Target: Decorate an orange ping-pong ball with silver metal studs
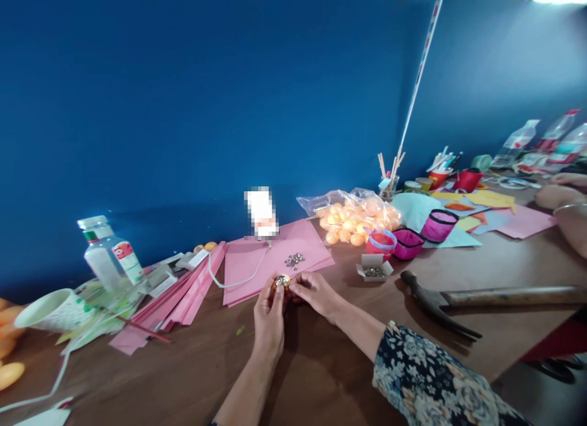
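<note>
My left hand (pixel 269 319) is closed around a small orange ball (pixel 283 282) with shiny metal bits on its face. My right hand (pixel 318 296) comes in from the right, its thumb and fingers pinched at the ball's right edge; its fingertips are partly hidden. Just beyond, a small heap of silvery metal pieces (pixel 295 260) lies on pink paper sheets (pixel 243 261). A small open white box (pixel 373 269) of similar metal pieces stands to the right of my hands.
A hammer (pixel 504 296) lies at the right. Behind are a clear bag of orange balls (pixel 358 221) and pink pouches (pixel 408 244). A blurred-out phone-like object (pixel 262 213) stands at the back with a white cable (pixel 238 285). Glass bottle (pixel 107 255) and paper cup (pixel 52 310) are left. Another person's arm (pixel 571 212) rests far right.
</note>
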The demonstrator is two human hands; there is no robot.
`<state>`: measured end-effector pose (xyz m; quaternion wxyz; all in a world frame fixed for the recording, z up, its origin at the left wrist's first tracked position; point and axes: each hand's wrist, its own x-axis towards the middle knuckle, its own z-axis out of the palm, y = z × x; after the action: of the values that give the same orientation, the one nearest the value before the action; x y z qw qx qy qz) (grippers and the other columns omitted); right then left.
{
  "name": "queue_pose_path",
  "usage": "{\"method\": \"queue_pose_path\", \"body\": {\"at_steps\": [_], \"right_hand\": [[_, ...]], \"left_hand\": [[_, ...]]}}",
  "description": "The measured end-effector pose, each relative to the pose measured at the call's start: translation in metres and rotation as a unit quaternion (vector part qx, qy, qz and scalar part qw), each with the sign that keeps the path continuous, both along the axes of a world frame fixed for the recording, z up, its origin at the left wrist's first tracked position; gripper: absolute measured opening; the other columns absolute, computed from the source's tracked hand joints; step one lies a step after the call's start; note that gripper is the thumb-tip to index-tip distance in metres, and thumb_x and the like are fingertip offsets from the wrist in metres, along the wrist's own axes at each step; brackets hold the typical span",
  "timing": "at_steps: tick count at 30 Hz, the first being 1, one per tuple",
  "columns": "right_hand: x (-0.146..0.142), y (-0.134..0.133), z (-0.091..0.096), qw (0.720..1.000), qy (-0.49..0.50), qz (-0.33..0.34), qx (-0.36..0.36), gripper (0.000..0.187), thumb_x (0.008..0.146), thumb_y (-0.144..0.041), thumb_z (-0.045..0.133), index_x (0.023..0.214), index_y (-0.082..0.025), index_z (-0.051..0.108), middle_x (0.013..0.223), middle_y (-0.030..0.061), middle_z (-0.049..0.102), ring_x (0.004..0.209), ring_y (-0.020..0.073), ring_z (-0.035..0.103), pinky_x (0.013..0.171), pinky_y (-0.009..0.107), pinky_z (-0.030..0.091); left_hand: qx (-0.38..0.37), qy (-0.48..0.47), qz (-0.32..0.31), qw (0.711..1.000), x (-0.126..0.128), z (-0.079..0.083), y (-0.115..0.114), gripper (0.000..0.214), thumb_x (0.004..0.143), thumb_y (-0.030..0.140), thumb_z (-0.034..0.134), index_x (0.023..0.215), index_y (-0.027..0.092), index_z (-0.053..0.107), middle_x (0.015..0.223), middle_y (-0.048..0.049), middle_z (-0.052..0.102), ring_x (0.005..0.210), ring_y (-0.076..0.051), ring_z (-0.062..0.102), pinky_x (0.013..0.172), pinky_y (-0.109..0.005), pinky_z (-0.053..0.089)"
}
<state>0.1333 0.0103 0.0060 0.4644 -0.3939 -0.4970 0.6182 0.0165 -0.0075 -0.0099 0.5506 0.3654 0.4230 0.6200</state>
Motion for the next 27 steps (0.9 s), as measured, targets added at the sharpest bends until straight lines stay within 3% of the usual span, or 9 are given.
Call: {"method": "queue_pose_path", "body": {"at_steps": [27], "right_hand": [[-0.0029,0.0019,-0.0027,0.999,0.015,-0.038,-0.018,0.031,0.06,-0.041,0.067,0.065,-0.013,0.055,0.06,-0.0009,0.059,0.054,0.009,0.052,0.056,0.022,0.041]], "left_hand": [[0.023,0.054,0.034,0.998,0.0003,0.0012,-0.0027,0.044,0.071,0.033,0.059,0.112,0.019,0.054,0.105,-0.0073,0.063,0.105,-0.021,0.052,0.094,-0.036,0.036]]}}
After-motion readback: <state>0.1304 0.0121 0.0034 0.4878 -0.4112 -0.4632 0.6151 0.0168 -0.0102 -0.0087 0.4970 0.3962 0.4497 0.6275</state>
